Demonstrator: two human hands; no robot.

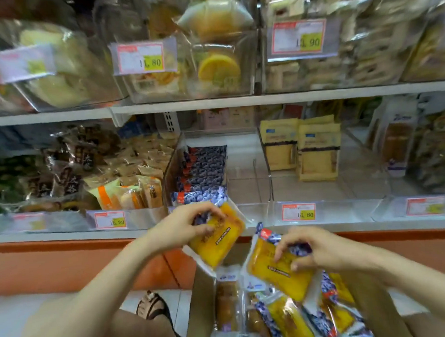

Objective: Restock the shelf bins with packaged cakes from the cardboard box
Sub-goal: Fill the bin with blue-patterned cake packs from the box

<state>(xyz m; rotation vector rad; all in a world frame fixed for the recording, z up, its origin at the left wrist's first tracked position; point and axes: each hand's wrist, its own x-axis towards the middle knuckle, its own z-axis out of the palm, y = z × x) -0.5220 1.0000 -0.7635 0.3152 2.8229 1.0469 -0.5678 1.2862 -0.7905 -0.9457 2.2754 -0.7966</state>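
Note:
My left hand (186,228) grips a yellow packaged cake with blueberry print (217,242), held just in front of the clear shelf bin (173,160) that holds a row of the same blueberry packs (203,169). My right hand (316,248) pinches a second yellow cake pack (270,271) above the open cardboard box (200,311). Inside the box lie several more cake packs (288,319), some yellow with blue print, some brown.
A clear bin (265,166) to the right of the blueberry bin has tan packs (316,150) at its back. Price tags (298,212) line the shelf front. Upper bins hold round cakes (218,68). An orange base panel (66,266) runs below; a sandalled foot (153,304) stands beside the box.

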